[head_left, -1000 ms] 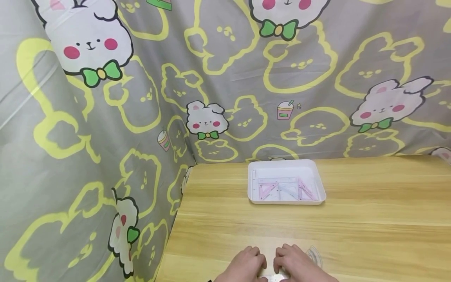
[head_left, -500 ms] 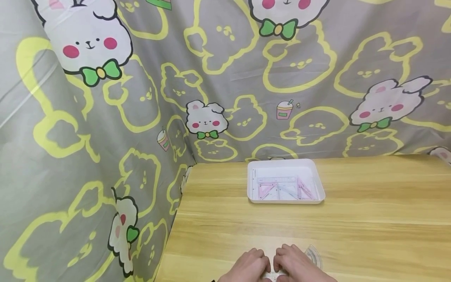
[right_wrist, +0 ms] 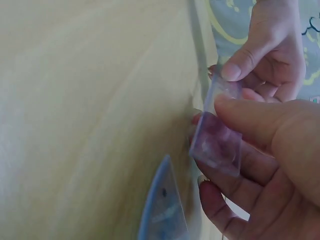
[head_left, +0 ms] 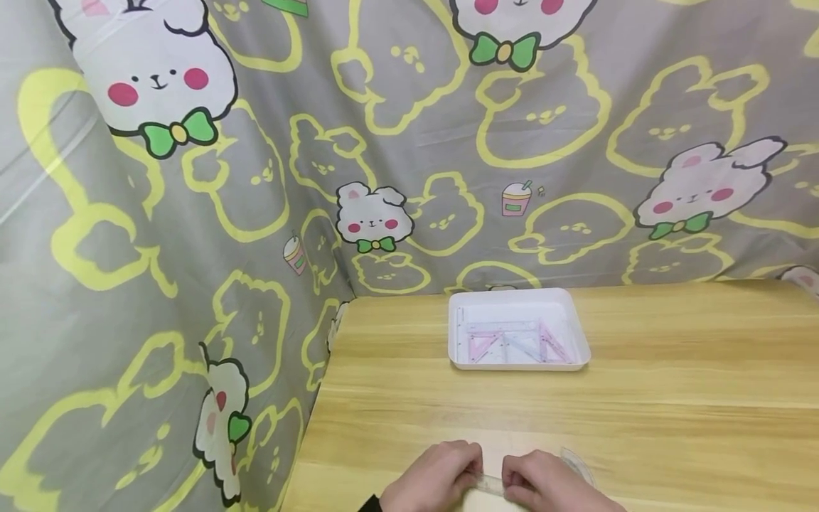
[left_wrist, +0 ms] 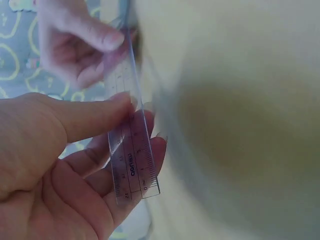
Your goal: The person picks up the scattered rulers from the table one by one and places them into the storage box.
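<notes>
A clear plastic ruler [head_left: 491, 485] spans the gap between my two hands near the table's front edge. My left hand [head_left: 435, 475] pinches one end between thumb and fingers; in the left wrist view, printed scales show on the ruler [left_wrist: 131, 167]. The other end is pinched by my right hand [head_left: 549, 482], with the thumb on top and fingers beneath in the right wrist view. Just right of that hand, a clear protractor [head_left: 579, 466] lies on the table, partly hidden by it. The right wrist view shows a tip of a clear piece [right_wrist: 164, 212] below the ruler.
Farther back on the wooden table [head_left: 397, 398] stands a white tray [head_left: 456, 355]. It holds clear and pink set squares [head_left: 555, 343] and a straight ruler [head_left: 505, 327]. A grey patterned curtain [head_left: 441, 156] hangs along the left and back edges.
My hands first drew closer together, then moved apart, the left one shifting left. More of the ruler now shows between them, tilted down to the right. The tray has stayed put.
</notes>
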`<state>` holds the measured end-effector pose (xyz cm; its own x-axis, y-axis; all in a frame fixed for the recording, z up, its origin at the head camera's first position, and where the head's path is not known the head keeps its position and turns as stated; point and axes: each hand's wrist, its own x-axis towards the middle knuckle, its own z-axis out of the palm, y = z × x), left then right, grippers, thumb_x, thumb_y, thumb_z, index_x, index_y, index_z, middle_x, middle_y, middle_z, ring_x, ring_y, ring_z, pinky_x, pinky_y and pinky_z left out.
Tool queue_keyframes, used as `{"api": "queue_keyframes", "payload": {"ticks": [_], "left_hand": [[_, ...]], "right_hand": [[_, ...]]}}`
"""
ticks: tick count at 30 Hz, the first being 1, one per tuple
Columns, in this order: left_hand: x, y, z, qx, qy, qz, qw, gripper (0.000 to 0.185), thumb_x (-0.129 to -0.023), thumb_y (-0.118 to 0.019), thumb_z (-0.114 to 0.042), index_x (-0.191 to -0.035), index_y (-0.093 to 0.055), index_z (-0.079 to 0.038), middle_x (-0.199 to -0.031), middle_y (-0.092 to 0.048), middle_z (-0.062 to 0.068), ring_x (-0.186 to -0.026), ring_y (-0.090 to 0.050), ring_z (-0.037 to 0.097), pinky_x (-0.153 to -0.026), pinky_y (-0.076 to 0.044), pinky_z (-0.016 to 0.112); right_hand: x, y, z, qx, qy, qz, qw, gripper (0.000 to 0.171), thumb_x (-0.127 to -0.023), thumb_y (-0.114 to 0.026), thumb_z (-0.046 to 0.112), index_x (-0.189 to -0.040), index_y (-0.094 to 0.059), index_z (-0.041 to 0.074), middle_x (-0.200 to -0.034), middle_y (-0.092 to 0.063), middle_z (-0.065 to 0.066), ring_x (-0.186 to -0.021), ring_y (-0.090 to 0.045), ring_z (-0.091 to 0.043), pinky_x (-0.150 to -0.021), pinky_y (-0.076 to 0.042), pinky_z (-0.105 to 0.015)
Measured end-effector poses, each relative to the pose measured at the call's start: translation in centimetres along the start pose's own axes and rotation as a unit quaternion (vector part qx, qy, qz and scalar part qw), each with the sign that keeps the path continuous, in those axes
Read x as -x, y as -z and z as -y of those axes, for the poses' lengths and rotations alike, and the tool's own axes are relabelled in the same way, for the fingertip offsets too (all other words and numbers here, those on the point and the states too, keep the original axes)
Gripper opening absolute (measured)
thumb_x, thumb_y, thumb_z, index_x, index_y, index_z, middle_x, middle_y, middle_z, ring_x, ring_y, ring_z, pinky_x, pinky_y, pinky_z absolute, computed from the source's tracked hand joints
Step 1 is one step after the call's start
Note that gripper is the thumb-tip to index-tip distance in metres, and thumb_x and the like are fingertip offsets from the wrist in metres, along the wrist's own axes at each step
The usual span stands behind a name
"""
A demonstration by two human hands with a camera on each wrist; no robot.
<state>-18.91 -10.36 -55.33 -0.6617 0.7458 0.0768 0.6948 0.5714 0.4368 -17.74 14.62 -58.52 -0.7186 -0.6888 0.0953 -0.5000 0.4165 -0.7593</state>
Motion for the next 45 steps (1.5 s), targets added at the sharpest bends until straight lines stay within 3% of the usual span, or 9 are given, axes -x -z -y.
{"api": "queue_keyframes", "payload": {"ticks": [8, 15, 20, 27, 37, 45], "left_hand": [[-2.5, 3.5, 2.1, 0.026, 0.001, -0.012, 0.9996, 0.015, -0.095, -0.075, -0.005, -0.093, -0.065, -0.016, -0.085, -0.065, -0.011, -0.079, -0.055, -0.007, -0.074, -0.046, 0.009], [-5.7, 5.6, 3.5, 0.061, 0.007, -0.026, 0.9978, 0.011, -0.098, -0.073, -0.008, -0.108, -0.075, -0.011, -0.097, -0.076, -0.006, -0.085, -0.063, -0.007, -0.078, -0.05, 0.01], [-7.9, 6.4, 4.2, 0.085, 0.016, -0.05, 0.995, 0.01, -0.097, -0.074, -0.008, -0.107, -0.078, -0.008, -0.099, -0.078, -0.003, -0.085, -0.064, -0.006, -0.078, -0.05, 0.009], [-10.7, 7.1, 5.7, 0.101, 0.036, -0.054, 0.9928, 0.007, -0.098, -0.074, -0.009, -0.103, -0.077, -0.01, -0.098, -0.077, -0.002, -0.086, -0.066, -0.005, -0.08, -0.053, 0.013], [-15.8, 8.0, 8.7, -0.028, 0.023, -0.068, 0.997, 0.004, -0.099, -0.073, -0.012, -0.099, -0.077, -0.012, -0.093, -0.075, -0.005, -0.081, -0.063, 0.002, -0.078, -0.051, 0.015], [-18.8, 8.1, 11.1, -0.054, 0.024, -0.064, 0.9962, 0.01, -0.102, -0.068, -0.013, -0.099, -0.078, -0.013, -0.097, -0.076, -0.004, -0.089, -0.066, 0.005, -0.085, -0.053, 0.02]], "right_hand": [[-0.8, 2.8, -0.3, 0.003, 0.028, -0.063, 0.998, 0.005, -0.102, -0.069, 0.018, -0.102, -0.073, 0.018, -0.085, -0.068, 0.017, -0.075, -0.056, 0.007, -0.064, -0.051, -0.023], [-2.2, 7.8, -0.7, 0.058, 0.015, -0.127, 0.99, 0.007, -0.096, -0.074, 0.015, -0.101, -0.079, 0.016, -0.094, -0.077, 0.009, -0.081, -0.064, 0.003, -0.069, -0.057, -0.026], [-3.1, 10.7, -1.7, 0.086, 0.014, -0.159, 0.984, 0.007, -0.093, -0.077, 0.011, -0.098, -0.08, 0.015, -0.089, -0.076, 0.01, -0.077, -0.062, 0.004, -0.066, -0.055, -0.024], [-4.4, 13.1, -3.2, 0.096, 0.01, -0.18, 0.979, 0.007, -0.092, -0.079, 0.007, -0.095, -0.08, 0.014, -0.085, -0.075, 0.01, -0.072, -0.062, 0.004, -0.063, -0.054, -0.024], [-7.3, 15.5, -7.0, 0.14, -0.01, -0.218, 0.966, 0.01, -0.088, -0.081, 0.0, -0.09, -0.08, 0.01, -0.082, -0.074, 0.006, -0.072, -0.063, -0.002, -0.067, -0.056, -0.028], [-9.3, 16.9, -9.7, 0.176, -0.063, -0.215, 0.958, 0.004, -0.092, -0.079, 0.005, -0.092, -0.081, 0.008, -0.084, -0.075, 0.003, -0.074, -0.062, -0.011, -0.07, -0.052, -0.034]]}}
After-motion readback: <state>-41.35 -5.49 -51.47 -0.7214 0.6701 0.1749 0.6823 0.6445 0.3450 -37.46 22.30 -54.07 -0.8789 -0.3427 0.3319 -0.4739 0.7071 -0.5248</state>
